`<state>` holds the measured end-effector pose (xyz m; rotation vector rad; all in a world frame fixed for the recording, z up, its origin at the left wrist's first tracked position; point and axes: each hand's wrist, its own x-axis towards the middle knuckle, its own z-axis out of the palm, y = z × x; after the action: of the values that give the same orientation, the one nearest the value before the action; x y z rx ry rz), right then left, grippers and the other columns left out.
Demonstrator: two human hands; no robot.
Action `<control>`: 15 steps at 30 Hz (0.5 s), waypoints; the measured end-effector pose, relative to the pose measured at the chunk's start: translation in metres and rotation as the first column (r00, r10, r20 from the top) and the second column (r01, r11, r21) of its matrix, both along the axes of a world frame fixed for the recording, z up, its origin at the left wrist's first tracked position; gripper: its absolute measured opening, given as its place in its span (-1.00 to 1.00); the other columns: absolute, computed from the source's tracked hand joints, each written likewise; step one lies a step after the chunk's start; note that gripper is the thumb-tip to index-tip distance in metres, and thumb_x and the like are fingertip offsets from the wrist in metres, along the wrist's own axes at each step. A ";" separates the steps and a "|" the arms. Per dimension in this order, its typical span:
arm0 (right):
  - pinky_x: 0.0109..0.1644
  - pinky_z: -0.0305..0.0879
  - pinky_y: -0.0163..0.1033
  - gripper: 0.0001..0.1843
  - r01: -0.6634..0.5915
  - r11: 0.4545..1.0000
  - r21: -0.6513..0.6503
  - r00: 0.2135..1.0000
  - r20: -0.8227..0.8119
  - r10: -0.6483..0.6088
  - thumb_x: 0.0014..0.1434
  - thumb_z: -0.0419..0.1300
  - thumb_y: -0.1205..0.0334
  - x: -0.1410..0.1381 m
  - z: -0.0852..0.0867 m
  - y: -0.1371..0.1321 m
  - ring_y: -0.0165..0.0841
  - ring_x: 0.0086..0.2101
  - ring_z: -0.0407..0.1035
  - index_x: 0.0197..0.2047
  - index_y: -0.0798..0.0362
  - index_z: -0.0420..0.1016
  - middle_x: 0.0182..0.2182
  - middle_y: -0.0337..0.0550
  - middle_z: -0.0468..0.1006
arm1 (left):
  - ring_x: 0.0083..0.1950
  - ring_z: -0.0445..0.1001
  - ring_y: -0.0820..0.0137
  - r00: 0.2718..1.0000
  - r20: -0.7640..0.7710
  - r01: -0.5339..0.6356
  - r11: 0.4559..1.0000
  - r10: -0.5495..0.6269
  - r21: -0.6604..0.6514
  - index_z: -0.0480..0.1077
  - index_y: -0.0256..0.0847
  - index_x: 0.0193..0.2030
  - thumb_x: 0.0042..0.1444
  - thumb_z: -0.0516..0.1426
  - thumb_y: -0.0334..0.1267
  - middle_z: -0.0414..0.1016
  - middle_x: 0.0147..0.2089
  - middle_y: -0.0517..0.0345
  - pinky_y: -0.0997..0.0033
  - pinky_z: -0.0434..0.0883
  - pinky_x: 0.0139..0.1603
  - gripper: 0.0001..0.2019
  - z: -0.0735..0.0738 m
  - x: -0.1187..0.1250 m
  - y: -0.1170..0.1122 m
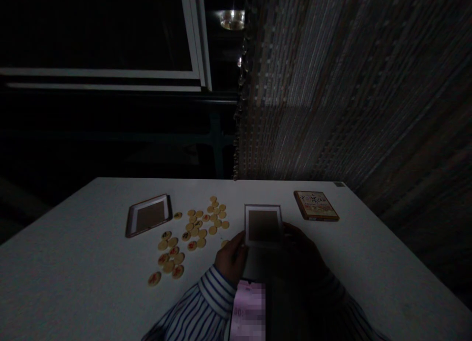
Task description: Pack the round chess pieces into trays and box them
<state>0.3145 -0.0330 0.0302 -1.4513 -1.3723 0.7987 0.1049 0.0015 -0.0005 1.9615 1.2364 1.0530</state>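
My left hand [231, 258] and my right hand [304, 247] grip a shallow open box [263, 225] from its two sides, near the middle of the table. Its inside is brown with pale walls, and nothing shows in it. Deep shadow covers most of my right hand. Many round wooden Chinese chess pieces [194, 232] lie scattered to the left of the box, some showing red or black characters and others blank. One piece [224, 243] is partly hidden beside my left hand. Farther left, a similar shallow box half [150, 216] lies with its hollow side up.
A flat box with a printed cover [316, 205] lies at the right back of the white table [92, 282]. Below my hands is a phone with a lit pinkish screen [247, 311]. A string curtain [295, 95] hangs behind the table. The room is dim.
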 end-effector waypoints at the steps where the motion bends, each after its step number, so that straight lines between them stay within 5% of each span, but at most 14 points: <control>1: -0.28 0.39 -0.22 -0.55 0.003 1.000 0.002 1.000 0.008 -0.003 0.05 0.06 0.08 0.000 0.000 0.000 -0.31 -0.29 0.41 0.01 0.06 0.25 -0.22 -0.04 0.49 | -0.05 0.41 0.36 1.000 -0.008 -0.003 1.000 0.003 -0.004 0.27 -0.23 0.02 0.05 -0.03 -0.24 0.45 -0.07 0.04 0.31 0.36 -0.03 -0.63 0.000 0.000 0.000; 15: -0.29 0.39 -0.22 -0.56 0.012 1.000 -0.020 0.994 0.111 -0.010 0.07 0.02 0.06 0.002 -0.009 0.002 -0.31 -0.30 0.41 0.01 0.06 0.24 -0.22 -0.04 0.48 | -0.01 0.37 0.33 0.994 -0.102 0.045 0.998 -0.040 0.044 0.30 -0.27 -0.01 0.06 -0.04 -0.29 0.42 -0.04 -0.03 0.28 0.34 0.02 -0.66 0.003 0.000 0.002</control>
<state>0.3168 -0.0306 0.0212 -1.5380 -1.4419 0.7367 0.1047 0.0033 0.0028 2.0904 1.2281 0.9799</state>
